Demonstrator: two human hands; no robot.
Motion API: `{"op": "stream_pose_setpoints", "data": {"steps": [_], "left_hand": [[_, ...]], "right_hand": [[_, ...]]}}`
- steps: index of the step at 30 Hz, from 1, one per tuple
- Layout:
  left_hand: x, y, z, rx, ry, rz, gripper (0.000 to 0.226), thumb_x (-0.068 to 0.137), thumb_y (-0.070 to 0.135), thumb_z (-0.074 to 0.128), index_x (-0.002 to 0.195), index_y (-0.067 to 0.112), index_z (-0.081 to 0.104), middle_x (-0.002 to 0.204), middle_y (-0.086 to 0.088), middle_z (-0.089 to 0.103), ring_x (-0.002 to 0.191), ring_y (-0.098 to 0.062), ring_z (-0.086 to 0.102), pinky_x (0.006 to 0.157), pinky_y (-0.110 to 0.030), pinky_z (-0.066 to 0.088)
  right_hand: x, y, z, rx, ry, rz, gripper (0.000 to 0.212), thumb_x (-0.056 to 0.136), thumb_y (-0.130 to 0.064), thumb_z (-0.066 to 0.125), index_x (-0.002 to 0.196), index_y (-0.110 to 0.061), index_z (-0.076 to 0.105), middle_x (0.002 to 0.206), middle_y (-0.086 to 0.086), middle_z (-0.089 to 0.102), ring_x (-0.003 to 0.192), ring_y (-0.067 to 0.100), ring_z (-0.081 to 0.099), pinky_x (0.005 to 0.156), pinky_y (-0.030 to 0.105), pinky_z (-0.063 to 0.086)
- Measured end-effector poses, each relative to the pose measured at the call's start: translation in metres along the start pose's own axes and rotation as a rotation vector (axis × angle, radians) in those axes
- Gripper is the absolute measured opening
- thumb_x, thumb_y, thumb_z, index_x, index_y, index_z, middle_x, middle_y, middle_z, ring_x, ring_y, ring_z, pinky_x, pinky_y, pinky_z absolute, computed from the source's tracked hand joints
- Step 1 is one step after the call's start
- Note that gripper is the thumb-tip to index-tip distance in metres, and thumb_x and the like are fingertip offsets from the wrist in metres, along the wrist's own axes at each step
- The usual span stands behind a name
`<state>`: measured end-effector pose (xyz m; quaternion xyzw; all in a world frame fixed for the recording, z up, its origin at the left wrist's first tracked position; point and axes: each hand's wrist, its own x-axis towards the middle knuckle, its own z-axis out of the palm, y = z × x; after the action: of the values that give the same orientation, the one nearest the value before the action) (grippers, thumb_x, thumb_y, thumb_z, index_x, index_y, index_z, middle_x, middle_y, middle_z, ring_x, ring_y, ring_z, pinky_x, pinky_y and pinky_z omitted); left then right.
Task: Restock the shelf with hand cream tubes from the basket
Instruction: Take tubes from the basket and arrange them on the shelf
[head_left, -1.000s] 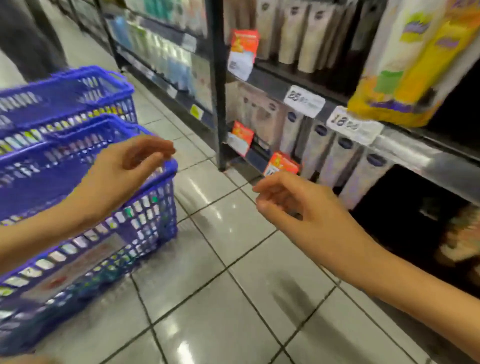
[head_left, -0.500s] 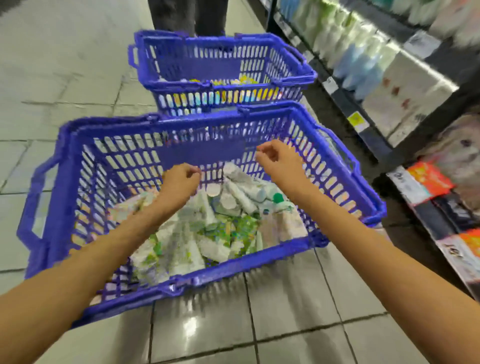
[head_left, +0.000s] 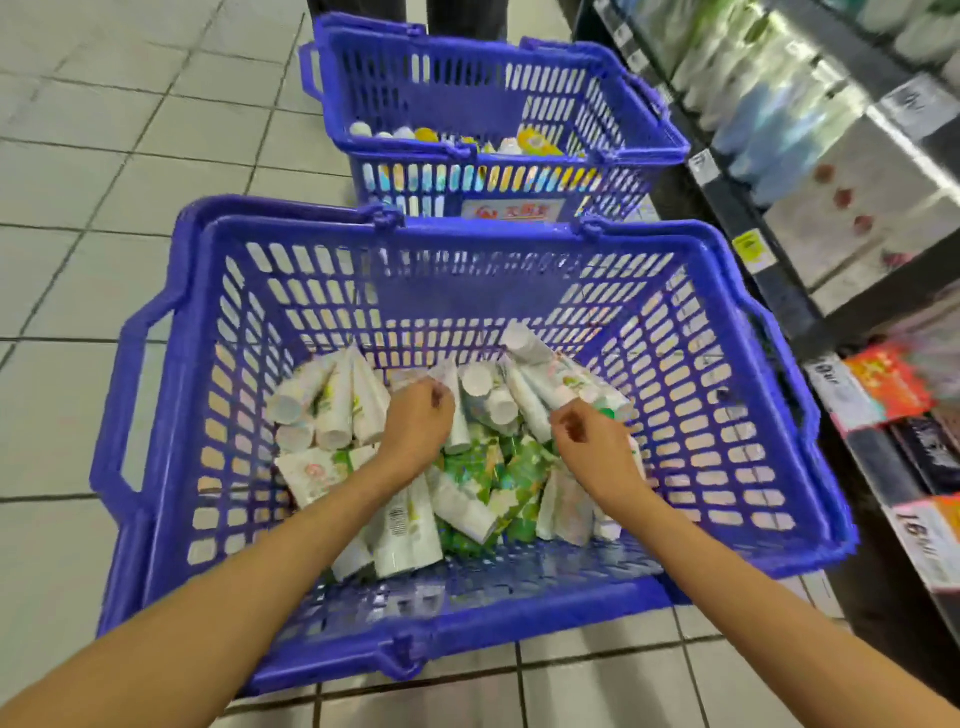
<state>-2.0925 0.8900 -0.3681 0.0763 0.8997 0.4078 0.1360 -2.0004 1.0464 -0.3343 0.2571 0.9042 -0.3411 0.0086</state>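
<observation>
Down inside the near basket (head_left: 519, 231), both my hands are among the hand cream tubes (head_left: 405, 525). That is the head view, the only one I have.

My left hand (head_left: 418, 426) sits low in the heap with its fingers curled. A white tube (head_left: 456, 423) runs just past its fingertips, but blur stops me telling whether the hand grips it or only touches it. My right hand (head_left: 595, 441) hovers a little to the right of the left hand, with fingers curled in and thumb meeting forefinger. I see nothing held in it.

Tubes lie criss-crossed all round both hands. A cluster lies caps-toward-me to the left of the left hand, and more lean against the basket wall beyond the right hand. Green packs (head_left: 498, 467) lie between the two wrists. The shelf (head_left: 779, 280) runs along to the right of the right hand, well apart from it.

I judge these tubes light and soft-walled, with glossy skins that could slip. Squeezing mid-body would dent them, so I would take hold near the stiff cap end, or round the shoulder just below it. I would gather only a few at once, since the loose pile may slide.

A second basket (head_left: 498, 57) stands beyond both hands on the tiled floor (head_left: 104, 156).
</observation>
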Motion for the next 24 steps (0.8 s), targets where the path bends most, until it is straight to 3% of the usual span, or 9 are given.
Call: {"op": "stream_pose_setpoints", "data": {"steps": [2, 4, 7, 10, 14, 17, 19, 21, 24], "left_hand": [[0.002, 0.007, 0.005, -0.053, -0.036, -0.025, 0.034, 0.098, 0.023, 0.039, 0.084, 0.000, 0.060, 0.078, -0.019, 0.060, 0.074, -0.026, 0.054, 0.067, -0.030, 0.039], [0.013, 0.018, 0.010, -0.059, -0.104, -0.083, 0.046, 0.098, 0.034, 0.034, 0.083, -0.002, 0.060, 0.074, -0.021, 0.057, 0.077, -0.030, 0.057, 0.073, -0.034, 0.044], [0.035, 0.035, 0.023, 0.051, -0.279, -0.157, 0.069, 0.095, 0.053, 0.028, 0.109, -0.007, 0.058, 0.105, -0.021, 0.063, 0.105, -0.035, 0.058, 0.088, -0.034, 0.044], [0.051, 0.044, 0.033, 0.190, -0.392, -0.149, 0.073, 0.093, 0.058, 0.029, 0.123, -0.006, 0.050, 0.124, -0.022, 0.057, 0.109, -0.033, 0.058, 0.090, -0.033, 0.044], [0.054, 0.036, 0.040, -0.035, -0.446, -0.277, 0.063, 0.096, 0.050, 0.028, 0.113, -0.006, 0.053, 0.101, -0.020, 0.062, 0.068, -0.026, 0.057, 0.069, -0.034, 0.049], [0.055, 0.031, 0.039, -0.407, -0.566, -0.446, 0.028, 0.099, 0.027, 0.037, 0.097, 0.004, 0.052, 0.077, -0.011, 0.053, 0.058, -0.016, 0.056, 0.059, -0.023, 0.051], [0.059, 0.030, 0.029, -0.569, -0.647, -0.625, 0.014, 0.097, 0.008, 0.038, 0.086, 0.006, 0.046, 0.088, -0.011, 0.053, 0.072, -0.013, 0.060, 0.057, -0.017, 0.054], [0.064, 0.023, 0.018, -0.612, -0.699, -0.681, 0.009, 0.093, -0.001, 0.042, 0.101, -0.001, 0.047, 0.109, -0.018, 0.053, 0.097, -0.025, 0.058, 0.080, -0.033, 0.054], [0.065, 0.015, 0.005, -0.548, -0.845, -0.646, 0.032, 0.089, -0.007, 0.047, 0.120, -0.003, 0.042, 0.118, -0.023, 0.052, 0.098, -0.030, 0.058, 0.078, -0.044, 0.055]], "right_hand": [[-0.008, 0.004, 0.001, 0.033, 0.014, 0.017, 0.017, 0.090, -0.005, 0.048, 0.102, -0.002, 0.060, 0.081, 0.008, 0.060, 0.057, 0.010, 0.048, 0.049, 0.016, 0.035], [-0.007, 0.006, 0.002, 0.029, 0.017, 0.031, 0.017, 0.091, -0.006, 0.047, 0.103, -0.004, 0.059, 0.079, 0.004, 0.057, 0.056, 0.009, 0.046, 0.047, 0.014, 0.035], [-0.001, 0.000, 0.002, -0.011, 0.012, -0.005, 0.017, 0.091, -0.005, 0.047, 0.102, -0.003, 0.059, 0.081, 0.005, 0.056, 0.066, 0.016, 0.049, 0.054, 0.024, 0.035], [0.006, -0.010, 0.005, -0.045, -0.019, -0.091, 0.015, 0.089, -0.003, 0.049, 0.098, -0.003, 0.061, 0.083, 0.009, 0.060, 0.073, 0.018, 0.051, 0.060, 0.022, 0.031], [0.007, -0.015, 0.013, -0.114, -0.103, -0.134, 0.019, 0.089, -0.005, 0.048, 0.103, -0.003, 0.060, 0.094, 0.011, 0.062, 0.089, 0.026, 0.057, 0.068, 0.023, 0.036], [0.008, -0.013, 0.019, -0.131, -0.147, -0.101, 0.022, 0.090, -0.008, 0.048, 0.110, -0.004, 0.058, 0.106, 0.014, 0.063, 0.097, 0.026, 0.057, 0.072, 0.024, 0.037], [0.013, -0.011, 0.019, -0.126, -0.158, 0.003, 0.026, 0.091, -0.010, 0.047, 0.115, -0.004, 0.056, 0.111, 0.017, 0.062, 0.101, 0.028, 0.057, 0.070, 0.025, 0.036], [0.018, -0.008, 0.017, -0.141, -0.159, 0.072, 0.029, 0.092, -0.009, 0.044, 0.118, -0.002, 0.055, 0.113, 0.019, 0.061, 0.103, 0.030, 0.057, 0.065, 0.023, 0.032], [0.025, -0.012, 0.016, -0.188, -0.166, 0.031, 0.030, 0.092, -0.005, 0.041, 0.118, 0.001, 0.054, 0.114, 0.020, 0.061, 0.102, 0.032, 0.057, 0.065, 0.024, 0.034]]}}
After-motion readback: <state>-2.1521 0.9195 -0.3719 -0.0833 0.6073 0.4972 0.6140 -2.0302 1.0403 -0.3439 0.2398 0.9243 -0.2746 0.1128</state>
